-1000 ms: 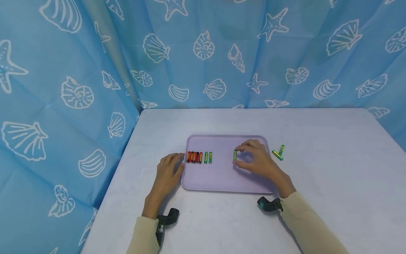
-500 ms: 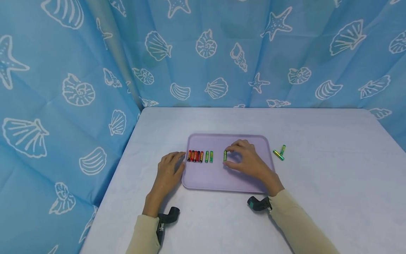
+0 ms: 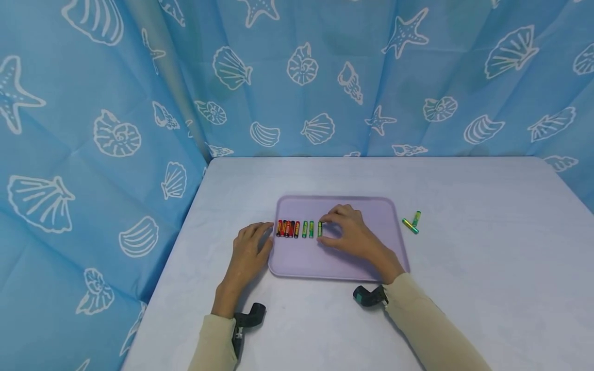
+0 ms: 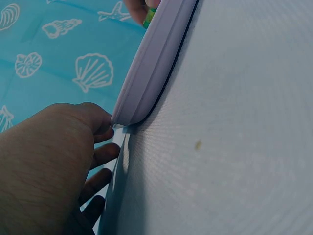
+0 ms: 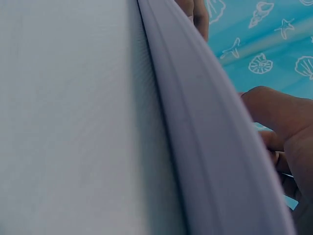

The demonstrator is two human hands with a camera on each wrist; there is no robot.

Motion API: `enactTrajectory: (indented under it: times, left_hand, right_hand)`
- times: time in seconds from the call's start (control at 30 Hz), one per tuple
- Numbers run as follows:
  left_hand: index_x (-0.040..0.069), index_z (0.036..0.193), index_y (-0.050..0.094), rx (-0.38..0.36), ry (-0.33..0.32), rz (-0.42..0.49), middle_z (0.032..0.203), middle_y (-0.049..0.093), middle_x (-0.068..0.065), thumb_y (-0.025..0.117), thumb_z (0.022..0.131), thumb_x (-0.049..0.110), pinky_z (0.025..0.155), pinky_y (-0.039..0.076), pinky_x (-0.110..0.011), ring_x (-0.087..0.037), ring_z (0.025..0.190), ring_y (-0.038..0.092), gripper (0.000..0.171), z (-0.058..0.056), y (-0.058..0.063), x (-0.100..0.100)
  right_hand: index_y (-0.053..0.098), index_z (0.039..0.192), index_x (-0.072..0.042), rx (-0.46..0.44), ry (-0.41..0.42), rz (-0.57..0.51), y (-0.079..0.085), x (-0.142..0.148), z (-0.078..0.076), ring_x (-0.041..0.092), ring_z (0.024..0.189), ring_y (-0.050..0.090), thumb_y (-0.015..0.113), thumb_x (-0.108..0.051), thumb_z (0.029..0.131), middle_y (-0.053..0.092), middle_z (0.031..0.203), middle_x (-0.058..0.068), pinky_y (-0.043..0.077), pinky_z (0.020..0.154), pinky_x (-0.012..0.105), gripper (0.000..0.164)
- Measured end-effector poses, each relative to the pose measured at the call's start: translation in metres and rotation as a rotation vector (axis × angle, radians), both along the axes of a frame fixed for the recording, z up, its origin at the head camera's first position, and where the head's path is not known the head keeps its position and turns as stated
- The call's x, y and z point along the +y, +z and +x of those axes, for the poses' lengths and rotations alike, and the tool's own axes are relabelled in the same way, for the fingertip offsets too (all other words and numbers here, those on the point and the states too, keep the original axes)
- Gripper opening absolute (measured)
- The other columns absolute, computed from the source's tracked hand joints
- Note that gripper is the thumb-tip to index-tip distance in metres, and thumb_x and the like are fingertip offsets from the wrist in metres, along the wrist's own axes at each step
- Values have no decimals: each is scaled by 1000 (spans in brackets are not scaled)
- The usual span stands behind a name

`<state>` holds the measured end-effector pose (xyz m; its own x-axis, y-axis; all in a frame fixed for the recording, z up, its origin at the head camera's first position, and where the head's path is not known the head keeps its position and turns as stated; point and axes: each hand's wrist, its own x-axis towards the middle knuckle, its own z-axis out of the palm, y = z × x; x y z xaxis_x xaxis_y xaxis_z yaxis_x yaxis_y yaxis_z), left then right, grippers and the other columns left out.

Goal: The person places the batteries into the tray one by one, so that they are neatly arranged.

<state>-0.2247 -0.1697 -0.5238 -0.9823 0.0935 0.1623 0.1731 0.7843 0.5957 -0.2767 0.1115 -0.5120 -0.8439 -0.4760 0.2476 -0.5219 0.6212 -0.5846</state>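
Observation:
My right hand point(image 3: 350, 234) pinches a green battery point(image 3: 319, 230) between thumb and fingertips, upright in line with the row, over the lilac tray point(image 3: 306, 263). Left of it in the tray lie two green batteries point(image 3: 311, 230), side by side. Farther left, several red-and-black batteries point(image 3: 289, 229) form a tight row by the tray's left wall. My left hand point(image 3: 243, 255) rests at the tray's left edge, fingers loosely bent and thumb at the rim. The left wrist view shows that hand point(image 4: 58, 147) at the tray's corner; the right wrist view hides the pinched battery behind the tray wall point(image 5: 205, 122).
Two more green batteries point(image 3: 410, 226) lie on the white table point(image 3: 487, 247) to the right of the tray, one angled against the other. A blue shell-patterned curtain point(image 3: 278, 103) hangs behind the table and along its left side.
My right hand has moved left across the tray with the green battery, bringing it close beside the two green ones. My left hand has stayed at the tray's left edge.

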Motion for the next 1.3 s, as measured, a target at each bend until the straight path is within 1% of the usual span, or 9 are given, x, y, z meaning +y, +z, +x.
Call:
enactTrajectory:
  times: [0.17,0.4,0.63,0.93,1.13,1.3]
  left_hand:
    - [17,142,56,-9,5,-5,142,51,-9,54,103,27,114,23,-53,-31,138,35,40,0,0,0]
    - [16,142,56,4,5,-11,142,52,-9,54,103,27,114,24,-55,-31,137,36,40,0,0,0]
    - [17,144,55,-20,10,-23,143,51,-8,52,104,29,115,22,-52,-29,139,34,41,-1,0,0]
    - [18,143,55,-23,6,-22,143,51,-8,52,104,29,115,23,-52,-30,138,35,41,-2,-1,0]
    - [15,142,56,0,0,-9,141,52,-10,55,103,26,113,24,-55,-33,136,37,40,-1,1,0]
    - [14,141,57,6,-7,4,140,53,-11,55,103,26,114,23,-54,-32,136,37,40,0,2,0]
  right_hand:
    - [72,116,-12,-7,-6,11,-1,-3,-1,23,110,47,83,-34,83,57,112,2,32,99,49,41]
    - [72,116,-10,-6,-7,15,-3,-5,-4,25,110,47,82,-34,83,57,111,3,32,99,50,42]
    - [72,116,-9,7,-5,23,-7,-4,-5,25,108,48,82,-33,83,57,110,4,33,96,49,43]
    - [71,120,-9,-4,-13,51,-8,-4,-5,26,110,47,81,-35,84,57,113,5,32,96,48,45]
    - [69,123,-9,-9,-9,51,-7,-2,-4,26,113,46,80,-37,86,56,118,7,31,98,49,48]
    - [70,121,-10,-3,-33,53,-6,8,-2,26,111,46,78,-35,87,56,116,5,31,96,49,43]
